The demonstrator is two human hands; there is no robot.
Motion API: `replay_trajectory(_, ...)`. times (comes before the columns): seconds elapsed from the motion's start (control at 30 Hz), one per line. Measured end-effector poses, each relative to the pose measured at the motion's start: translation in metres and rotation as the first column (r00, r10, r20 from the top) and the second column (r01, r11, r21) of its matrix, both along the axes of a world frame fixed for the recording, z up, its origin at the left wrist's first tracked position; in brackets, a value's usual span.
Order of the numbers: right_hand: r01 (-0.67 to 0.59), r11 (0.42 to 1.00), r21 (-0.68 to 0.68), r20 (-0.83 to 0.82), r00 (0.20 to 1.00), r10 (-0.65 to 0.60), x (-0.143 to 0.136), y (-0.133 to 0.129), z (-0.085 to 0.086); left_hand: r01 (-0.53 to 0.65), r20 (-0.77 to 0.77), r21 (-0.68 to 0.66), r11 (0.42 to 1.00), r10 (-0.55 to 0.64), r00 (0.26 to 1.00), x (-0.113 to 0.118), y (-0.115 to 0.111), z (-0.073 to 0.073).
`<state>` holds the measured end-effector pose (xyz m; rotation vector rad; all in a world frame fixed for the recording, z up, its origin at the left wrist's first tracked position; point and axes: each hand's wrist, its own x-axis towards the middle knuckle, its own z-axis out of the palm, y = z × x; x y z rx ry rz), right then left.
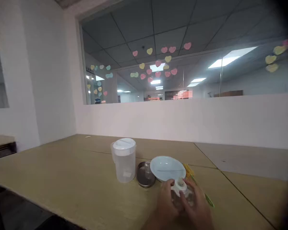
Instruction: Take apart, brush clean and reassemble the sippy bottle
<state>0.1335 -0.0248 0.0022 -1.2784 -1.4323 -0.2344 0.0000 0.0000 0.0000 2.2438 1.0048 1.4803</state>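
Note:
Both my hands are wrapped around a small clear container with a white top (180, 186), near the front of the table. My left hand (166, 202) grips its left side, and my right hand (198, 206) closes on the right side with the thumb across the front. Its lower part is mostly covered by my fingers, and blur hides the details. Just behind it lies a pale blue plate (166, 164). Left of the plate is a round metal dish (144, 179) with something clear in it, which I cannot make out.
A translucent pitcher (125, 166) with a white lid stands upright left of the dish. Something yellow (189, 171) and a thin green item (209, 200) lie to the right, partly hidden. The wooden table (86, 182) meets a white wall (146, 119) with a window above.

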Motion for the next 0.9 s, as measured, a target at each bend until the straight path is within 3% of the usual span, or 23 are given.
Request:
replay_trajectory(0.3, -0.032, 0.999, -0.013, -0.082, 0.996, 0.031, 0.002, 0.013, -0.006, 0.062, 0.010, 0.084, 0.995, -0.063, 0.998, 0.000, 0.006, -0.007)
replay_trajectory(0.63, 0.002, 1.000, 0.004, -0.035, 0.999, -0.002, 0.008, 0.017, -0.008, 0.047, 0.044, 0.039, 0.998, -0.049, 0.998, 0.005, 0.006, -0.012)
replay_trajectory(0.8, -0.158, 0.987, 0.012, -0.042, 0.987, 0.158, 0.014, 0.020, -0.018, 0.009, 0.063, -0.015, 1.000, -0.008, 0.998, 0.009, -0.001, -0.008)
replay_trajectory(0.9, -0.204, 0.979, -0.019, -0.070, 0.977, 0.202, 0.018, 0.022, -0.026, -0.071, 0.096, -0.088, 0.994, 0.079, 0.992, 0.015, -0.006, -0.005)
